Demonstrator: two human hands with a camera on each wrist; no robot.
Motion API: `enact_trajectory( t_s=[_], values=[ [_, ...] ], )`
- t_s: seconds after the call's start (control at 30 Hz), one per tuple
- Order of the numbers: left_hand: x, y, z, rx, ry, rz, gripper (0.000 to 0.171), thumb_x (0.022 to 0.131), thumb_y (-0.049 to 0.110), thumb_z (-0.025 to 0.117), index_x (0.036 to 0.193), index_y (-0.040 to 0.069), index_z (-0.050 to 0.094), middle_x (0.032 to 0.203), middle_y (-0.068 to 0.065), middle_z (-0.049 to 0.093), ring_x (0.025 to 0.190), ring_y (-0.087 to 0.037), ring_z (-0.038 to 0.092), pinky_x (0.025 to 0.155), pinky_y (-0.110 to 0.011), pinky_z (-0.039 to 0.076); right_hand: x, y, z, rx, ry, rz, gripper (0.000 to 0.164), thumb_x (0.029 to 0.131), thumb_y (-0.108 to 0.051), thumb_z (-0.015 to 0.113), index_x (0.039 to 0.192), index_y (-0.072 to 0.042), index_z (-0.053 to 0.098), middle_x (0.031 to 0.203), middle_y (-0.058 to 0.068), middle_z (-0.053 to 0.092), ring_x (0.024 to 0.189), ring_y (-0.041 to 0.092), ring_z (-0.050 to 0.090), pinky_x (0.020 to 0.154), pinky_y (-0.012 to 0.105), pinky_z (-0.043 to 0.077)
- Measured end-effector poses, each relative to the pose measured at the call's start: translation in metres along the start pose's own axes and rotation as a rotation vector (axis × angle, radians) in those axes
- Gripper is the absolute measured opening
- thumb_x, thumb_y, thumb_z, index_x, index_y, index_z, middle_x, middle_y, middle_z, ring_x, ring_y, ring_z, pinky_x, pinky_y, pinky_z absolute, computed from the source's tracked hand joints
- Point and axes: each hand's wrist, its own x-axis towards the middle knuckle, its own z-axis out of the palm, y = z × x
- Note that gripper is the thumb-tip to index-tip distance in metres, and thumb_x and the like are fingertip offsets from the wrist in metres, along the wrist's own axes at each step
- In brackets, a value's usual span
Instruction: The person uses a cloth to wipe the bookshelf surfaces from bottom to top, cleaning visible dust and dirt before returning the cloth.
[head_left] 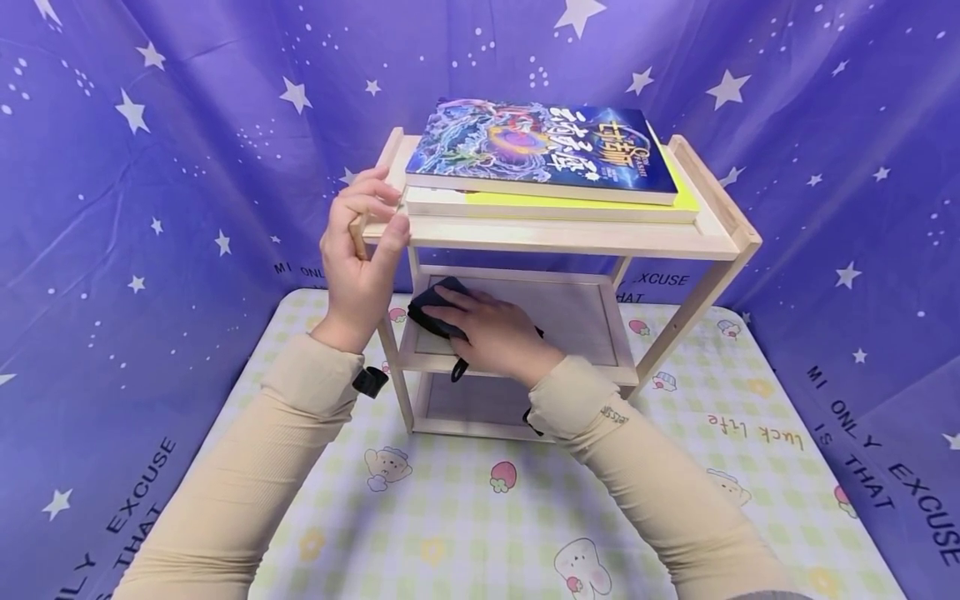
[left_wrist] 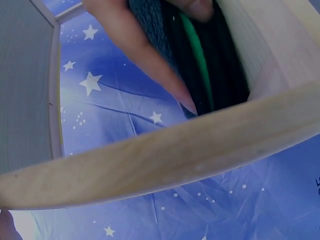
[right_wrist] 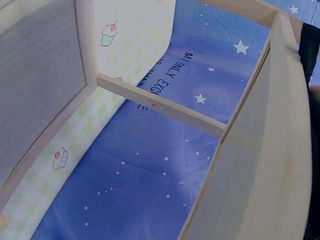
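Note:
A pale wooden three-tier shelf (head_left: 547,239) stands on the table. My left hand (head_left: 358,254) grips the left end of its top tier, thumb toward the front. On the middle tier (head_left: 581,317), my right hand (head_left: 498,333) holds a folded dark cloth (head_left: 441,302) against the left side. From the left wrist, the cloth (left_wrist: 227,65) shows a green stripe, with a finger (left_wrist: 145,55) along one side of it. The right wrist view shows the shelf's panels and a crossbar (right_wrist: 160,104); the right hand's fingers are out of sight there.
On the top tier a blue illustrated book (head_left: 532,150) lies over a yellow-covered book (head_left: 686,200). A checked tablecloth (head_left: 450,517) with cartoon prints covers the table. Purple star-patterned curtains (head_left: 225,150) surround it on the back and sides.

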Motion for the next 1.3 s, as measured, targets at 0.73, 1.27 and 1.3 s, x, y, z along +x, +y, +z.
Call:
enact_trajectory(
  t_s=[0.73,1.27,1.3],
  values=[
    [-0.001,0.0,0.0,-0.003,0.001,-0.012,0.048,0.094,0.036,0.061,0.088,-0.011,0.05,0.1,-0.029,0.061,0.127,-0.037,0.055,0.114,-0.045,0.039,0.03,0.0,0.003,-0.039,-0.081,0.186,0.054,0.1,-0.031,0.048,0.153,-0.034,0.036,0.165,-0.002,0.023,0.148,0.032,0.032,0.111,0.048,0.043],
    [0.0,0.0,-0.001,0.009,-0.007,-0.011,0.049,0.094,0.036,0.061,0.088,-0.011,0.05,0.098,-0.028,0.06,0.126,-0.037,0.055,0.113,-0.045,0.04,0.031,0.002,0.001,0.024,-0.114,0.237,0.056,0.1,-0.031,0.048,0.153,-0.036,0.034,0.166,-0.007,0.017,0.15,0.03,0.027,0.115,0.048,0.038],
    [0.0,0.0,-0.001,0.004,-0.007,-0.011,0.048,0.093,0.035,0.061,0.088,-0.011,0.05,0.098,-0.028,0.059,0.126,-0.037,0.055,0.113,-0.045,0.04,0.031,0.002,0.002,0.029,-0.115,0.24,0.056,0.1,-0.031,0.048,0.154,-0.036,0.034,0.166,-0.007,0.017,0.15,0.03,0.027,0.115,0.048,0.038]
  ],
)
